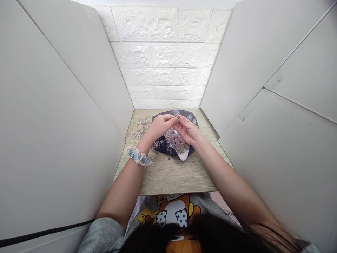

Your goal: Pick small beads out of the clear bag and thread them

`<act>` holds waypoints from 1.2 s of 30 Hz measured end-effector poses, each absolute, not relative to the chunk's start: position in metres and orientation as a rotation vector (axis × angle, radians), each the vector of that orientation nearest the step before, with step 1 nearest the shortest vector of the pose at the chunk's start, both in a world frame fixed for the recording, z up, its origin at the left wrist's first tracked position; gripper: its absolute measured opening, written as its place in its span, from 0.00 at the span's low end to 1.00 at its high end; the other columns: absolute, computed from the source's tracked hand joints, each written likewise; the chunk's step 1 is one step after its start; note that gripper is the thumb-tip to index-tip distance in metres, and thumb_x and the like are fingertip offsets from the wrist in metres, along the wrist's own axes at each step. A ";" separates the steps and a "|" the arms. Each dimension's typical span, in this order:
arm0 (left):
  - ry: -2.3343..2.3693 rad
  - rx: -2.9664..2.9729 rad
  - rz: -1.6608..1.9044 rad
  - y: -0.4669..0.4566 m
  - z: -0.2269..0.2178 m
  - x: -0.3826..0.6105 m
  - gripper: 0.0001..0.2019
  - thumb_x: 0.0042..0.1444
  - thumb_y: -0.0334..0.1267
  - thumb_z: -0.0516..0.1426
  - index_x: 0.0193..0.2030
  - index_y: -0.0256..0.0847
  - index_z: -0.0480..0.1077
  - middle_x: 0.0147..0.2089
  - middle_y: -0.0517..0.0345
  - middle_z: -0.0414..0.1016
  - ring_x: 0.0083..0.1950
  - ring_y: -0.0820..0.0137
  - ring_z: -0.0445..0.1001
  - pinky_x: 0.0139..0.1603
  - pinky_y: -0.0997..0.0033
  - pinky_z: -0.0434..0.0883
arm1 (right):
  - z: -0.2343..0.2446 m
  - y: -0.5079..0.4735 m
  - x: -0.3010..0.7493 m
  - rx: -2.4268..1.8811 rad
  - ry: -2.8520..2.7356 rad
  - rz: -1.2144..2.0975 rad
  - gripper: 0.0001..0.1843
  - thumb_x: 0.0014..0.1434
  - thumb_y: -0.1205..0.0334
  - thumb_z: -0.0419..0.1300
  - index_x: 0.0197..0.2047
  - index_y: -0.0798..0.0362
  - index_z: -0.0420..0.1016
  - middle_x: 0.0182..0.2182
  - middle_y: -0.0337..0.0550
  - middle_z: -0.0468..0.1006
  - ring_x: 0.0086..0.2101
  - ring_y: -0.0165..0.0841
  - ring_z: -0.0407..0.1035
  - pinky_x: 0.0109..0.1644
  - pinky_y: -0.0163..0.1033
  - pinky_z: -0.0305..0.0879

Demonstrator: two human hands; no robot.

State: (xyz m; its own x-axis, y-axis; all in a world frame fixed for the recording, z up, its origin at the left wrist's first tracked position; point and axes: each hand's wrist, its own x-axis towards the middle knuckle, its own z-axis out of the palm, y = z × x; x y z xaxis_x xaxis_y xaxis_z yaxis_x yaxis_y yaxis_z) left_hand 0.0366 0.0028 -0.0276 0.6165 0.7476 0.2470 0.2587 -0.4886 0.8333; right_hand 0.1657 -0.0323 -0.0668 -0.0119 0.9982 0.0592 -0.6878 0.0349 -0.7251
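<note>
My left hand (162, 125) and my right hand (187, 129) meet fingertip to fingertip above a dark blue patterned bag (166, 147), opened out on the tabletop. Both hands have thumb and fingers pinched together; whatever lies between them is too small to make out. Inside the bag is a heap of small clear, pink and red beads (177, 140), partly covered by my right hand. Left of the bag lie several strung bead loops (138, 133), some close to my left wrist. A blue scrunchie (139, 156) is around that wrist.
The narrow wooden tabletop (176, 181) is boxed in by a grey panel on the left (79, 88) and another on the right (252, 63). A white brick-pattern wall (163, 56) stands behind. A few tiny pieces (168, 159) lie in front of the bag.
</note>
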 end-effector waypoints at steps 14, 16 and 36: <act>0.790 2.021 0.776 0.003 -0.028 0.036 0.18 0.51 0.48 0.49 0.36 0.35 0.72 0.37 0.53 0.74 0.40 0.69 0.69 0.40 0.72 0.65 | -0.068 -0.032 0.166 -0.546 -0.740 1.473 0.04 0.48 0.64 0.60 0.30 0.53 0.70 0.29 0.36 0.75 0.35 0.24 0.69 0.47 0.32 0.66; 0.801 2.008 0.767 0.003 -0.027 0.036 0.18 0.51 0.48 0.49 0.36 0.35 0.72 0.37 0.53 0.74 0.40 0.68 0.69 0.41 0.71 0.65 | -0.069 -0.032 0.166 -0.559 -0.754 1.470 0.04 0.49 0.63 0.60 0.30 0.53 0.70 0.30 0.36 0.75 0.36 0.24 0.69 0.48 0.33 0.65; 0.997 1.859 0.760 -0.005 -0.018 0.036 0.16 0.48 0.47 0.52 0.26 0.35 0.72 0.15 0.62 0.61 0.21 0.77 0.58 0.22 0.76 0.56 | -0.064 -0.038 0.166 -1.011 -1.153 0.821 0.09 0.46 0.56 0.60 0.30 0.50 0.75 0.29 0.38 0.74 0.32 0.28 0.67 0.40 0.35 0.63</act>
State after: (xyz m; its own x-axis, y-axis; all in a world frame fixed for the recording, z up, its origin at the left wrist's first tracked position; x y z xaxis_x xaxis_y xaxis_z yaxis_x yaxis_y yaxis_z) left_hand 0.0361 -0.0054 -0.0175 0.4931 0.8633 0.1077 0.3330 -0.3016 0.8934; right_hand 0.1661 -0.0377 -0.0640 0.2266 0.9152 0.3332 -0.0156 0.3454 -0.9383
